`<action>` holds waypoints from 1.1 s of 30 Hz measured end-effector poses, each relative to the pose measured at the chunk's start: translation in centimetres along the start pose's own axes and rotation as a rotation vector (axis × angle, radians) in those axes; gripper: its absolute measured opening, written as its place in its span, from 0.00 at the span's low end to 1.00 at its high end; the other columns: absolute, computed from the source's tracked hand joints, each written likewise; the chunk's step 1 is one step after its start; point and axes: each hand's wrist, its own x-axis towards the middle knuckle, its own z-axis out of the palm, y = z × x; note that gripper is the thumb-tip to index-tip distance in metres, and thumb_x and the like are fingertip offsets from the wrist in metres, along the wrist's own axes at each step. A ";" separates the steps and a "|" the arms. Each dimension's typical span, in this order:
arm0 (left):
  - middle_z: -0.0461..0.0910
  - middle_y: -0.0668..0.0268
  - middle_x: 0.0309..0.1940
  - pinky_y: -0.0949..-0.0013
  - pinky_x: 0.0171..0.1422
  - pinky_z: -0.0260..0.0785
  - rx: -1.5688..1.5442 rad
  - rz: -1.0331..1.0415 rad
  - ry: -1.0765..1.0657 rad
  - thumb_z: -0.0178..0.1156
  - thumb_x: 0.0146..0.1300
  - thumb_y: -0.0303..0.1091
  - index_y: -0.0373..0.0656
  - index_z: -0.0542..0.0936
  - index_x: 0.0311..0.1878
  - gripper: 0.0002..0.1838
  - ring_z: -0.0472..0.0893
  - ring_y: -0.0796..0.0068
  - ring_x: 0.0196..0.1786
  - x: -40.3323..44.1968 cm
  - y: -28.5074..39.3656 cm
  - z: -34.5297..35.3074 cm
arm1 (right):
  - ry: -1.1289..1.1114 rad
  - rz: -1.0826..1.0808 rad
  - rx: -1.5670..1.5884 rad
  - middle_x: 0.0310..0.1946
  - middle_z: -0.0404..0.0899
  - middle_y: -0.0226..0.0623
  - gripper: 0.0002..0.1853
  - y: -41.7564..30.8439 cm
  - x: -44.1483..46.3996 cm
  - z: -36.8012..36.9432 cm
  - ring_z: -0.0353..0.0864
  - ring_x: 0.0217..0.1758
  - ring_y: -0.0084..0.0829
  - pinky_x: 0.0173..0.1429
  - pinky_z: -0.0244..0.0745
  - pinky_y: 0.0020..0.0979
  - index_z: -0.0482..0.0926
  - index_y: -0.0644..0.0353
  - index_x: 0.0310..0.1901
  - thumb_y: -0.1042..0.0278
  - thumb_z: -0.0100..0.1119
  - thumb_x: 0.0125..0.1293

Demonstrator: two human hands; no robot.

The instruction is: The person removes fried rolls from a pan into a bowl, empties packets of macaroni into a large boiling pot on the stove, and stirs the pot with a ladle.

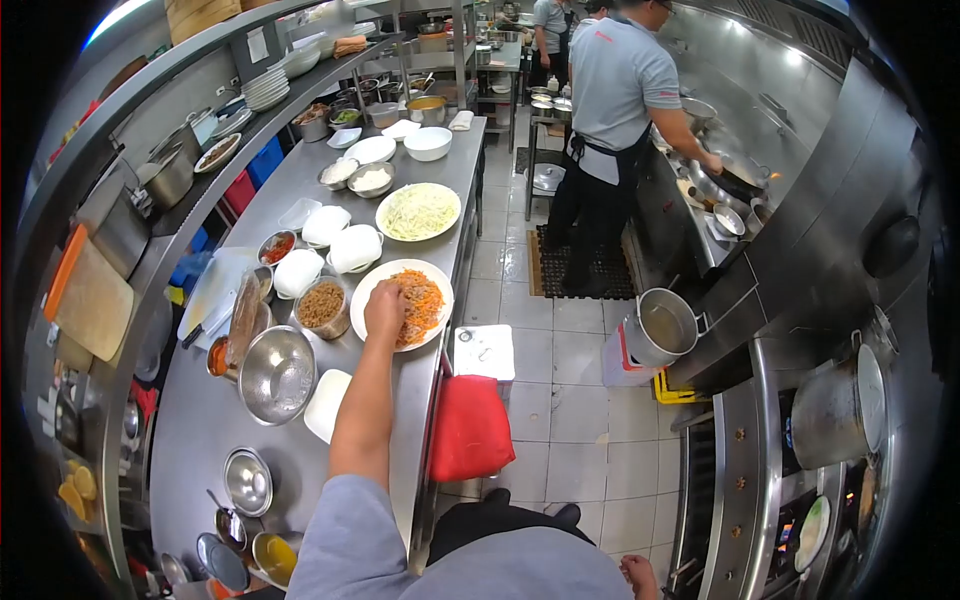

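A white plate (357, 283) holding shredded orange carrot mix (423, 306) stands near the table's right edge. Over the left part of this food is my left hand (385, 310), fingers down and touching it; the fingertips are hidden. Just left of the plate is a metal container of brown minced food (321, 304). Beyond it, a white plate of pale shredded vegetable (420, 212) lies further up the table. My right hand (639, 577) hangs low at the bottom right beside my body, partly cut off, its fingers curled and nothing visible in them.
A large metal bowl (278, 375) and a white dish (328, 405) stand close to my left forearm. A red-covered stool (472, 428) is beside the table. Across the aisle, a co-worker (620, 90) works at the stove; a big pot (664, 328) stands at the right.
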 end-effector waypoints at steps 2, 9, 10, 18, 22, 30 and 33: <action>0.77 0.57 0.34 0.58 0.45 0.71 -0.162 -0.094 0.127 0.57 0.53 0.30 0.40 0.80 0.33 0.06 0.77 0.55 0.41 0.2 -0.9 0.5 | -0.023 -0.064 0.035 0.26 0.78 0.37 0.13 -0.9 0.3 0.6 0.78 0.20 0.29 0.21 0.74 0.29 0.72 0.61 0.47 0.68 0.55 0.62; 0.79 0.65 0.27 0.73 0.29 0.68 -0.982 -0.478 0.140 0.58 0.61 0.32 0.36 0.78 0.39 0.09 0.75 0.77 0.24 -1.7 2.1 -3.7 | -0.062 -0.111 0.044 0.28 0.79 0.37 0.15 -4.4 1.0 3.2 0.79 0.23 0.28 0.25 0.74 0.29 0.72 0.59 0.50 0.66 0.56 0.62; 0.78 0.68 0.27 0.77 0.27 0.67 -1.274 -0.641 0.009 0.59 0.61 0.32 0.37 0.77 0.43 0.10 0.74 0.81 0.24 -2.7 3.3 -4.2 | -0.067 -0.116 0.028 0.28 0.79 0.37 0.15 -4.2 1.1 3.4 0.79 0.23 0.28 0.25 0.74 0.29 0.73 0.59 0.49 0.66 0.56 0.62; 0.78 0.64 0.33 0.78 0.26 0.68 -2.063 -0.593 -0.758 0.57 0.62 0.30 0.41 0.74 0.41 0.06 0.74 0.80 0.22 -11.2 25.7 -15.4 | -0.035 -0.052 0.041 0.30 0.80 0.35 0.14 -1.9 1.7 3.4 0.80 0.25 0.27 0.26 0.75 0.28 0.75 0.59 0.47 0.65 0.57 0.61; 0.77 0.58 0.35 0.74 0.31 0.70 -2.411 -0.460 -1.328 0.57 0.62 0.31 0.43 0.74 0.41 0.06 0.76 0.74 0.29 -15.0 33.7 -23.0 | 0.001 -0.076 0.057 0.28 0.80 0.35 0.15 -0.7 1.9 3.8 0.79 0.23 0.25 0.24 0.73 0.26 0.75 0.58 0.48 0.64 0.58 0.60; 0.78 0.55 0.33 0.68 0.39 0.70 -2.513 0.116 -2.233 0.60 0.59 0.24 0.41 0.75 0.40 0.06 0.78 0.65 0.36 -19.6 40.7 -29.3 | 0.099 -0.041 0.269 0.33 0.81 0.36 0.19 2.4 -2.8 5.5 0.80 0.27 0.24 0.28 0.74 0.26 0.74 0.58 0.53 0.63 0.58 0.59; 0.78 0.55 0.33 0.68 0.38 0.71 -2.439 0.269 -2.397 0.61 0.59 0.23 0.38 0.75 0.39 0.07 0.79 0.66 0.36 -20.8 42.4 -29.5 | 0.138 0.015 0.337 0.31 0.81 0.35 0.19 6.4 -4.3 6.8 0.79 0.27 0.24 0.27 0.74 0.26 0.75 0.58 0.52 0.62 0.58 0.60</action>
